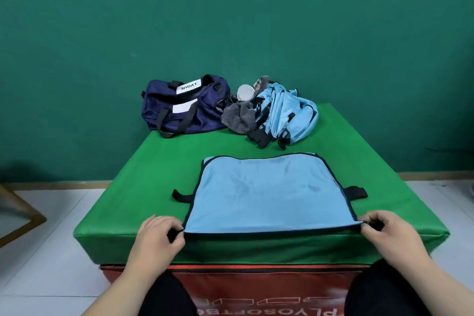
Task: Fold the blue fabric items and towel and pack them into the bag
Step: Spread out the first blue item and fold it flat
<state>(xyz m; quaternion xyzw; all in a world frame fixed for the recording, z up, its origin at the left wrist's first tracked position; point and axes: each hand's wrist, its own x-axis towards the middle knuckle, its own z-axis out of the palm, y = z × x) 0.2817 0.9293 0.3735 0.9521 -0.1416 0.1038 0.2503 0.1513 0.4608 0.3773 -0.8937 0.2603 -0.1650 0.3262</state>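
At the far left edge of my feed a wooden frame (28, 213) stood on the pale floor, beside the green mat (143, 174) that topped a red box (256, 287). The left hand (159, 235) sat at the mat's near edge. Its fingers were curled and pinched the near left corner of the flat blue fabric item (266, 192), with a bit of black trim showing between finger and thumb.

At the back left of the mat I saw the navy bag (184, 108), its black handles drooping toward me; I could not tell whether it was zipped. Touching its right end lay the grey striped towel (238, 118), bunched up, with a white round object (245, 92) poking out above it, too small for me to identify.

The flat blue fabric item was spread smooth over the near middle of the mat. It was black-edged, a black strap stuck out on each side, and its near hem ran along the mat's front edge. Behind it and slightly right, against the towel, sat the crumpled blue fabric pile (289, 115), tangled with black straps.

The right hand (384, 232) pinched the flat item's near right corner, fingers curled around it.
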